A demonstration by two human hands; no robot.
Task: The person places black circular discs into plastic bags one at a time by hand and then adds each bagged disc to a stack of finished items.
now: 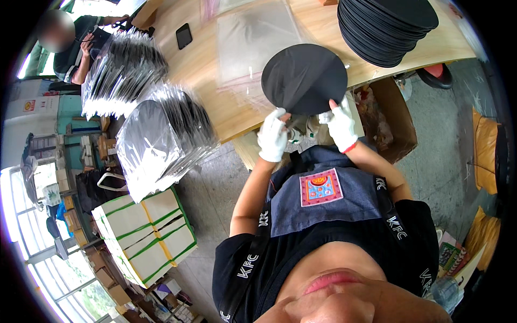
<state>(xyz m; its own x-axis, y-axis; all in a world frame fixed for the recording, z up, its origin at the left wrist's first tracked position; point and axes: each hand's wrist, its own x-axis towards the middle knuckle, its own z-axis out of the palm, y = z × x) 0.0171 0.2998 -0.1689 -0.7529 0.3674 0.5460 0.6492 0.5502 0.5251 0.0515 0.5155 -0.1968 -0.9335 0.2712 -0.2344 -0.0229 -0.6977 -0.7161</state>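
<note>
A flat black round disc [305, 75] lies level over the near edge of the wooden table, partly above a stack of clear plastic sleeves [253, 43]. Its surface has a faint shine; I cannot tell whether a sleeve covers it. My left hand [273, 137], in a white glove with bare fingertips, is closed at the disc's near left edge. On the near right edge, my right hand [341, 128] grips the disc, thumb on top and the other fingers mostly hidden. It wears a similar glove with a red cuff.
A tall stack of black discs [377, 35] stands at the table's far right. Bagged discs [153, 134] crowd the left side near a phone [184, 36]. An open cardboard box [396, 118] sits below the right edge. Another person [81, 48] is at far left.
</note>
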